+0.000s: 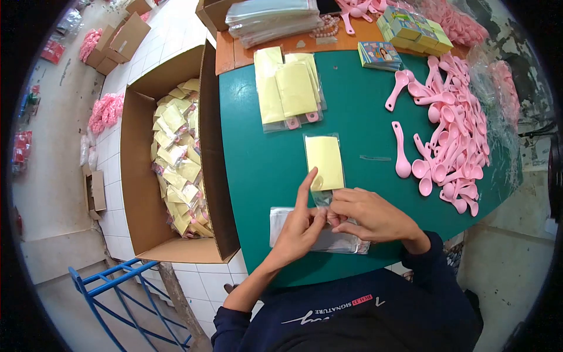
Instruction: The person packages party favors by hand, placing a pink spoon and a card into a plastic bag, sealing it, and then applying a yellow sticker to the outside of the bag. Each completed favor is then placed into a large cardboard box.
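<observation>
In front of me on the green table lies a clear plastic bag (321,200) with a pale yellow card (324,161) inside it. My left hand (298,230) pinches the bag's near end between thumb and fingers, while its index finger stretches onto the card. My right hand (366,214) is closed, fingertips pinched at the same end of the bag; what lies between them is partly hidden. Under both hands is a stack of clear plastic bags (346,243). Farther off, several filled bags with yellow cards (295,88) lie overlapped.
Pink spoons (448,146) are heaped at right, with a single pink spoon (400,149) nearer. Small printed card stacks (380,56) sit at the back. A large cardboard box (220,193) full of packed bags stands left, near a blue metal frame (120,273).
</observation>
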A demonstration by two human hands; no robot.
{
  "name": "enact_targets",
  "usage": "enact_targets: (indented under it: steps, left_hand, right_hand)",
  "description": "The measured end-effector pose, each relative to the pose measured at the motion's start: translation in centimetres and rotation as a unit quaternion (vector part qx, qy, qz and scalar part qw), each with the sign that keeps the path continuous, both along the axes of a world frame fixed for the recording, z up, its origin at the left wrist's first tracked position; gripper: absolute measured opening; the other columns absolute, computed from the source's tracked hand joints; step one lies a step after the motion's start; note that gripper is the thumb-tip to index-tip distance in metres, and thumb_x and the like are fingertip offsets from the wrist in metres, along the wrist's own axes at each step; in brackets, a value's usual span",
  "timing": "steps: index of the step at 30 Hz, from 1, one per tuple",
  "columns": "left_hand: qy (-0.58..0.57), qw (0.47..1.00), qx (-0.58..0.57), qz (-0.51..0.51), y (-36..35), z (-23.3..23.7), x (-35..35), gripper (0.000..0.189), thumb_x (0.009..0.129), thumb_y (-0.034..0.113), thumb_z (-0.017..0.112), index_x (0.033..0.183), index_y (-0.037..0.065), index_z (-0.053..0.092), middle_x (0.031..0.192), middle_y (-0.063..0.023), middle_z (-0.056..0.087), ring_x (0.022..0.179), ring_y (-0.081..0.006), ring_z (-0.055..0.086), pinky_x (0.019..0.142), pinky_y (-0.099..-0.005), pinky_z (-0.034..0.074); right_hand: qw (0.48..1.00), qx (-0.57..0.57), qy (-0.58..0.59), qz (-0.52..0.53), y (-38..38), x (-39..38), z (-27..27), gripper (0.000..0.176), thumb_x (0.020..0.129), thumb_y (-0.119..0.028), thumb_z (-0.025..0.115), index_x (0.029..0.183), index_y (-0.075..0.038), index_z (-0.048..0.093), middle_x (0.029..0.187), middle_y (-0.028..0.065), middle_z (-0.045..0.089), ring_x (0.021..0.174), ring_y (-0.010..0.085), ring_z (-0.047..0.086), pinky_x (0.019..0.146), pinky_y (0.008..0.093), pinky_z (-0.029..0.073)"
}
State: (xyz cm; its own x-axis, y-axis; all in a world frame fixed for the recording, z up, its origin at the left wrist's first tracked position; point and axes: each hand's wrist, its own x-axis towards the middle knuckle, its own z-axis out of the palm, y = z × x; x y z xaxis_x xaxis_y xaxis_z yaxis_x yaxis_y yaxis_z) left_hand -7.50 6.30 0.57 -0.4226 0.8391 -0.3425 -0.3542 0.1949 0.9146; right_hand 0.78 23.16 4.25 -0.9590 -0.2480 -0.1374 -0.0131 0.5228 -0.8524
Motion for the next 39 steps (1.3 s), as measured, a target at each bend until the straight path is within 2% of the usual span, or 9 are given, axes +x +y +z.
enact_targets:
  steps: [8, 12, 15, 17, 19, 25, 28, 32, 39]
  left_hand:
    - [-0.115, 0.993, 0.023, 0.010, 0.4, 0.0, -0.4, 0.042, 0.098, 0.007, 0.034, 0.138, 0.007, 0.023, 0.109, -0.0206, 0.059, 0.099, -0.0207, 0.061, 0.089, -0.0321, 0.049]
    - [-0.115, 0.993, 0.022, -0.013, -0.1, -0.5, -0.7, 0.026, 0.098, 0.009, 0.034, 0.119, 0.000, 0.045, 0.111, -0.0184, 0.059, 0.104, -0.0216, 0.060, 0.090, -0.0291, 0.048]
    - [-0.114, 0.993, 0.030, -0.014, 0.0, -0.3, -1.0, 0.024, 0.098, 0.011, 0.035, 0.112, -0.001, 0.051, 0.111, -0.0182, 0.060, 0.105, -0.0209, 0.060, 0.087, -0.0286, 0.049]
    - [-0.139, 0.989, 0.048, -0.011, -0.2, -0.3, -0.8, 0.024, 0.099, 0.011, 0.034, 0.111, 0.000, 0.052, 0.112, -0.0163, 0.060, 0.105, -0.0183, 0.059, 0.082, -0.0261, 0.049]
    - [-0.180, 0.980, 0.083, -0.005, -0.4, -0.5, -0.7, 0.025, 0.100, 0.012, 0.033, 0.112, 0.003, 0.052, 0.116, -0.0126, 0.060, 0.107, -0.0138, 0.058, 0.074, -0.0208, 0.047]
    - [-0.213, 0.975, 0.051, -0.041, -1.8, 0.3, -1.7, 0.025, 0.099, 0.012, 0.033, 0.120, 0.004, 0.045, 0.115, -0.0142, 0.060, 0.093, -0.0169, 0.064, 0.077, -0.0268, 0.053]
    - [-0.155, 0.987, 0.030, -0.015, -2.2, 1.0, -1.8, 0.026, 0.098, 0.010, 0.035, 0.124, 0.005, 0.038, 0.115, -0.0170, 0.059, 0.089, -0.0189, 0.065, 0.078, -0.0302, 0.054]
    - [0.161, 0.986, -0.042, 0.007, -1.2, 0.6, -0.6, 0.032, 0.092, 0.003, 0.051, 0.120, 0.003, 0.037, 0.104, -0.0149, 0.062, 0.087, -0.0218, 0.066, 0.073, -0.0306, 0.055]
    - [0.212, 0.972, -0.044, 0.094, -0.2, -1.0, 0.0, 0.010, 0.084, 0.000, 0.061, 0.092, -0.003, 0.057, 0.097, -0.0077, 0.060, 0.082, -0.0119, 0.061, 0.070, -0.0252, 0.054]
  right_hand:
    - [0.978, -0.131, 0.066, 0.150, 12.9, 3.1, 4.2, 0.008, 0.082, -0.007, 0.061, 0.090, -0.006, 0.061, 0.091, 0.0075, 0.059, 0.081, 0.0221, 0.058, 0.067, 0.0330, 0.045]
    - [0.911, 0.172, 0.096, -0.363, 26.5, 7.6, 4.9, 0.033, 0.081, -0.008, 0.055, 0.113, -0.001, 0.057, 0.100, 0.0129, 0.061, 0.093, 0.0175, 0.059, 0.084, 0.0312, 0.046]
    - [0.779, 0.409, 0.200, -0.431, 20.7, 6.6, 2.4, 0.028, 0.087, -0.007, 0.049, 0.114, -0.002, 0.052, 0.098, 0.0099, 0.057, 0.091, 0.0205, 0.059, 0.091, 0.0320, 0.043]
    - [0.819, 0.330, 0.243, -0.401, 18.7, 8.0, -7.7, 0.037, 0.080, -0.010, 0.060, 0.115, -0.004, 0.050, 0.105, 0.0115, 0.052, 0.097, 0.0256, 0.055, 0.089, 0.0338, 0.043]
    - [0.970, 0.073, 0.098, -0.209, 7.2, 4.3, -1.4, 0.055, 0.069, -0.012, 0.076, 0.116, -0.005, 0.049, 0.110, 0.0118, 0.049, 0.100, 0.0249, 0.052, 0.083, 0.0341, 0.045]
    - [0.961, 0.078, 0.156, -0.215, 0.8, 2.0, -2.6, 0.018, 0.071, 0.003, 0.070, 0.085, -0.002, 0.059, 0.095, 0.0071, 0.048, 0.081, 0.0156, 0.056, 0.070, 0.0282, 0.047]
    - [0.963, 0.006, 0.153, -0.224, 1.4, 1.8, -3.0, 0.018, 0.075, -0.004, 0.069, 0.089, -0.001, 0.058, 0.096, 0.0100, 0.046, 0.079, 0.0187, 0.056, 0.070, 0.0294, 0.048]
    - [0.969, -0.075, 0.099, -0.213, 2.0, 1.5, -2.7, 0.013, 0.077, -0.001, 0.067, 0.087, 0.000, 0.060, 0.096, 0.0073, 0.047, 0.081, 0.0133, 0.055, 0.071, 0.0261, 0.048]
    - [0.901, -0.299, -0.041, -0.311, 1.6, 1.6, -4.6, 0.010, 0.085, -0.003, 0.062, 0.091, 0.002, 0.055, 0.093, 0.0060, 0.054, 0.082, 0.0112, 0.059, 0.072, 0.0239, 0.051]
